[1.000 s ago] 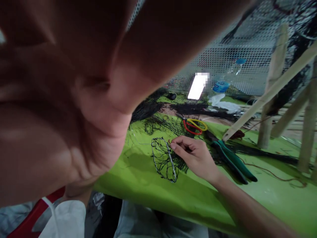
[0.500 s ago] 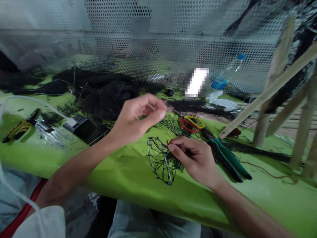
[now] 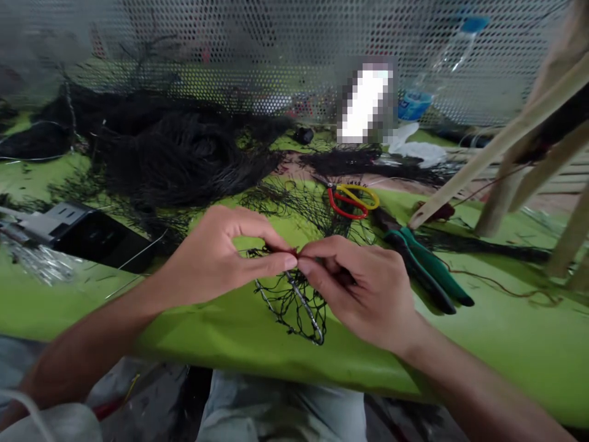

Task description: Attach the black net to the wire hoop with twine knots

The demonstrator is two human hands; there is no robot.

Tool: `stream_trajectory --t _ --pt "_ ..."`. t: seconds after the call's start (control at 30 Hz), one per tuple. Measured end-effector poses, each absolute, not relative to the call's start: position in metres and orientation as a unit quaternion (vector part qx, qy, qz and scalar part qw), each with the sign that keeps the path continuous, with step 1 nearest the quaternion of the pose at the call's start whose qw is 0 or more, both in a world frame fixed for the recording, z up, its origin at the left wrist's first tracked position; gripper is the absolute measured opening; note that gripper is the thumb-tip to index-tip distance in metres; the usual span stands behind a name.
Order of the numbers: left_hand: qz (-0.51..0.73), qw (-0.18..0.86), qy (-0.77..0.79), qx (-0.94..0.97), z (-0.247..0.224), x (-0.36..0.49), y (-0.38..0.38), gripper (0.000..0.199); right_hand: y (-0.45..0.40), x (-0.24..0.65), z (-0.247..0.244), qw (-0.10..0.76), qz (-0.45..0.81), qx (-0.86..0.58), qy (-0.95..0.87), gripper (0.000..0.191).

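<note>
A black net on a silvery wire frame [image 3: 304, 301] hangs below my fingertips, over the green surface. My left hand [image 3: 234, 255] pinches at its top edge, thumb against forefinger. Touching it from the right, my right hand [image 3: 361, 285] is pinched too, its other fingers curled in. Between the fingertips a tiny reddish-brown bit shows, perhaps thread; most of it is hidden.
Red-and-yellow-handled scissors [image 3: 352, 201] and green-handled pliers [image 3: 427, 270] lie behind my right hand. Black fibres [image 3: 184, 144] are heaped at the back left, near a black power block [image 3: 99, 233]. Wooden sticks [image 3: 501, 147] stand at right; a bottle [image 3: 416, 105] is behind.
My left hand has come down and right from its raised position, and its fingertips now meet those of my right hand at the net. The view has shifted, with background things higher in the picture.
</note>
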State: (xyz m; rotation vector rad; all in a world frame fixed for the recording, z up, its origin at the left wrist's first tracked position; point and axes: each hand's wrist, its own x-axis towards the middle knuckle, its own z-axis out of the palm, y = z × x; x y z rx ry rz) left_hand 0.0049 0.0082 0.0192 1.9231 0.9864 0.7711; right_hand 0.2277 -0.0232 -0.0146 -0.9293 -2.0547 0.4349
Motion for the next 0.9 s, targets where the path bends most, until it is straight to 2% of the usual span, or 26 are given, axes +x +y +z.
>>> stream_trajectory --t 0.3,0.6,0.7,0.9 --pt "0.299 0.470 0.415 0.719 0.018 0.004 0.006 0.002 -0.026 0.226 -0.011 0.403 0.239 -0.395 -0.790 0.016" --pt "0.273 0.476 0.414 0.726 0.019 0.002 0.005 0.011 -0.023 0.230 -0.006 0.429 0.438 -0.364 -0.701 0.007" --pt "0.254 0.482 0.402 0.736 0.021 -0.001 0.006 0.015 -0.023 0.230 -0.005 0.422 0.455 -0.365 -0.693 0.005" --pt "0.231 0.473 0.410 0.744 0.024 0.000 0.008 0.007 -0.026 0.228 -0.003 0.423 0.454 -0.361 -0.696 0.002"
